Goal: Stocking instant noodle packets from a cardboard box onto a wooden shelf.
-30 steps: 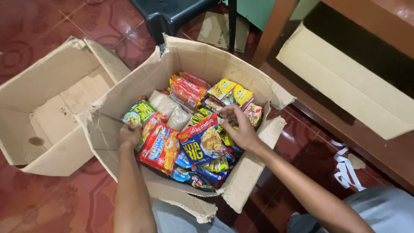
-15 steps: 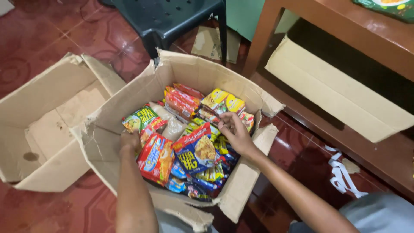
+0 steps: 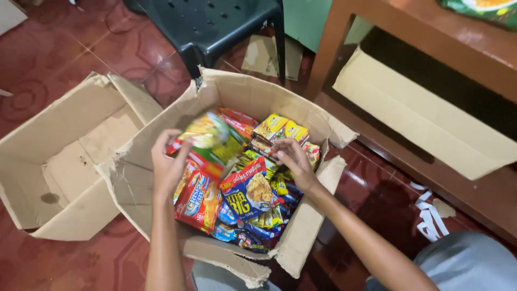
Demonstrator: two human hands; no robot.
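Observation:
A torn cardboard box (image 3: pixel 237 89) on the red tiled floor is packed with several colourful snack packets (image 3: pixel 247 188). My left hand (image 3: pixel 168 164) grips a green and red snack packet (image 3: pixel 212 137) and holds it lifted above the left part of the box; it is blurred by motion. My right hand (image 3: pixel 293 160) reaches into the box with fingers curled on the packets near the yellow packets (image 3: pixel 280 129) at the back right; whether it grips one is unclear.
An empty open cardboard box (image 3: pixel 64 156) lies to the left, touching the full one. A dark plastic chair (image 3: pixel 215 27) stands behind. A wooden shelf unit (image 3: pixel 431 48) with a cardboard sheet (image 3: pixel 425 124) is at right. White paper scraps (image 3: pixel 431 218) lie on the floor.
My left hand has taken a green and red packet from the left side of the box and raised it. The right hand stays among the packets.

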